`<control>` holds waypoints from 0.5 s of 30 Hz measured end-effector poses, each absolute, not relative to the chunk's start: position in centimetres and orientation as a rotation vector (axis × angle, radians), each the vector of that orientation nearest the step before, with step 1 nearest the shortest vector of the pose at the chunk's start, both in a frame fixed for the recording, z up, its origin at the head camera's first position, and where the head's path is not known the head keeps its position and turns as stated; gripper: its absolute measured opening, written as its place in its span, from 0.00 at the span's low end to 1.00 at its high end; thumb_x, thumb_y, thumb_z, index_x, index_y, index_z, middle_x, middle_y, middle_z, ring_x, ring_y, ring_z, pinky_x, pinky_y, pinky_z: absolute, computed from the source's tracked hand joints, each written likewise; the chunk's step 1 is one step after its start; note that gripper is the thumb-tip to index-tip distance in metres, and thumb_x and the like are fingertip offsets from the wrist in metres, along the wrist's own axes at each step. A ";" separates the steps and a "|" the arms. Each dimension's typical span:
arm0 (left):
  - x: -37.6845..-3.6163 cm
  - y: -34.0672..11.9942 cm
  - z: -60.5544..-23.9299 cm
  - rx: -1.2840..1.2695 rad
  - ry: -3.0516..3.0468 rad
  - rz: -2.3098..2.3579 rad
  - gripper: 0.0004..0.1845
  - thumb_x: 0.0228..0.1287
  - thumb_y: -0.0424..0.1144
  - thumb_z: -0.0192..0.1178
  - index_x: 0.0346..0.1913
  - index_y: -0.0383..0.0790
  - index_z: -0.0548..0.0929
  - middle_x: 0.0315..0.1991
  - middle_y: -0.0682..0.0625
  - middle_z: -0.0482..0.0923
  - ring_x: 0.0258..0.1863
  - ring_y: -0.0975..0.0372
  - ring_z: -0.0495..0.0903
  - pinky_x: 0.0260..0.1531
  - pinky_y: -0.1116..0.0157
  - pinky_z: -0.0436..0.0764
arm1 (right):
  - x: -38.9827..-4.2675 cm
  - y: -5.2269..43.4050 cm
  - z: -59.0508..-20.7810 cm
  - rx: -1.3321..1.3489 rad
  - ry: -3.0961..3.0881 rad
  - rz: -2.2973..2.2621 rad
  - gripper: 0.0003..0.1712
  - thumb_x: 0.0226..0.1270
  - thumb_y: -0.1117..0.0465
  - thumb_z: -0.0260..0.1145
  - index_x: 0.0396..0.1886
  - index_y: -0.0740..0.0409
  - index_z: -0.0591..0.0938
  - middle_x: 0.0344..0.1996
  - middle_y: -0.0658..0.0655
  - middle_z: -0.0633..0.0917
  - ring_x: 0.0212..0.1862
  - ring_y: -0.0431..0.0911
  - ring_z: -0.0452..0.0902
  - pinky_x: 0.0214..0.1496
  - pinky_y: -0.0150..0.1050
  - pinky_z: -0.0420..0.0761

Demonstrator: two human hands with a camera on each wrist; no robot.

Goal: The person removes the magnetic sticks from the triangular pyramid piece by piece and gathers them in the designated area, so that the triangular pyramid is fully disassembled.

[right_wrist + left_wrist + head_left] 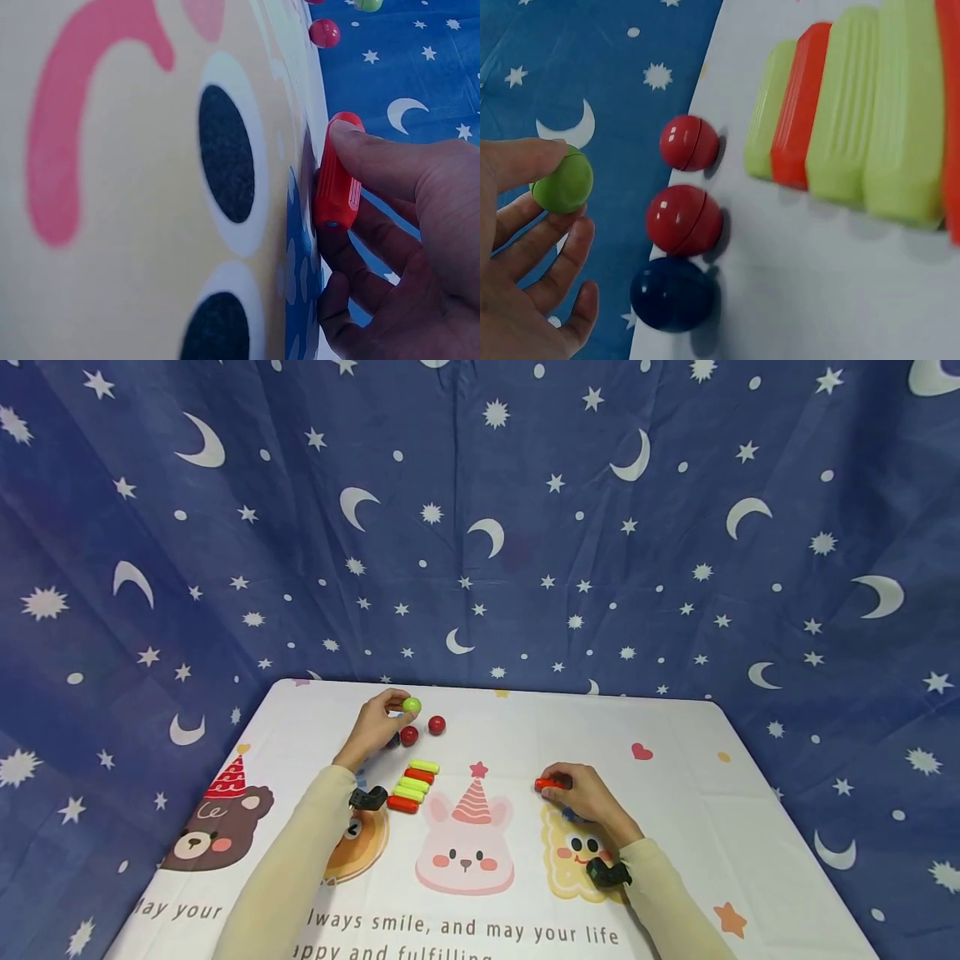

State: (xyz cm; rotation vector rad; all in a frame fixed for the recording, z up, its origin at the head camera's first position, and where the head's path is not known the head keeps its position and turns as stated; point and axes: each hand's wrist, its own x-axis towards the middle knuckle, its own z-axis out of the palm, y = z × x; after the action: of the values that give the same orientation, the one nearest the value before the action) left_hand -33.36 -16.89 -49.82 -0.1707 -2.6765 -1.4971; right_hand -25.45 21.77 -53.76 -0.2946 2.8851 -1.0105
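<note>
My left hand [378, 722] pinches a small green ball [564, 180] between thumb and fingers near the back left of the table. Just beside it lie two glossy red balls [684, 219] and a dark blue ball [673, 295], which my hand partly covers in the head view. At the right, my right hand [587, 789] holds a short red ridged plastic bar [341, 176] between thumb and fingers, low over the tablecloth. In front of the balls, a row of similar bars alternates red [402, 804] and yellow-green [424, 767].
A white tablecloth [525, 727] printed with cartoon animals and lettering covers the table. Behind it hangs a dark blue curtain [517, 618] with white moons and stars. A small black camera is strapped to each wrist.
</note>
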 end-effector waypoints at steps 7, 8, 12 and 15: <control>-34.3 -18.3 -50.5 -0.117 -2.703 -1.530 0.24 0.65 0.42 0.64 0.61 0.39 0.74 0.56 0.40 0.80 0.57 0.49 0.77 0.62 0.51 0.73 | -25.4 21.7 -53.7 -0.283 2.877 -1.015 0.13 0.59 0.57 0.74 0.44 0.47 0.86 0.39 0.49 0.86 0.40 0.43 0.75 0.53 0.43 0.79; -34.4 -18.5 -50.6 -0.106 -2.714 -1.537 0.24 0.66 0.43 0.64 0.61 0.39 0.74 0.56 0.40 0.79 0.57 0.49 0.76 0.62 0.51 0.73 | -25.4 21.7 -53.7 -0.284 2.879 -1.011 0.13 0.59 0.57 0.74 0.44 0.47 0.86 0.39 0.49 0.86 0.39 0.43 0.75 0.53 0.43 0.79; -34.8 -19.0 -51.2 -0.058 -2.744 -1.561 0.24 0.67 0.45 0.63 0.62 0.38 0.74 0.58 0.38 0.79 0.59 0.48 0.76 0.63 0.51 0.73 | -25.4 21.7 -53.8 -0.283 2.880 -1.001 0.13 0.59 0.57 0.74 0.44 0.47 0.85 0.39 0.49 0.86 0.39 0.42 0.75 0.51 0.42 0.78; -35.0 -19.1 -51.6 -0.017 -2.774 -1.549 0.24 0.68 0.45 0.62 0.62 0.37 0.74 0.58 0.38 0.78 0.59 0.48 0.76 0.63 0.52 0.73 | -25.5 21.7 -53.8 -0.276 2.879 -1.005 0.13 0.59 0.57 0.74 0.44 0.47 0.85 0.39 0.49 0.86 0.39 0.42 0.74 0.51 0.41 0.78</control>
State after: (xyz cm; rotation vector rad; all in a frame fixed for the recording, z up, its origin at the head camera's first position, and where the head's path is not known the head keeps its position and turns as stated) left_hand -34.96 -19.14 -51.56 -0.0167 -2.7738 -1.5494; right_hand -25.45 21.69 -53.79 -0.2765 2.8787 -1.0051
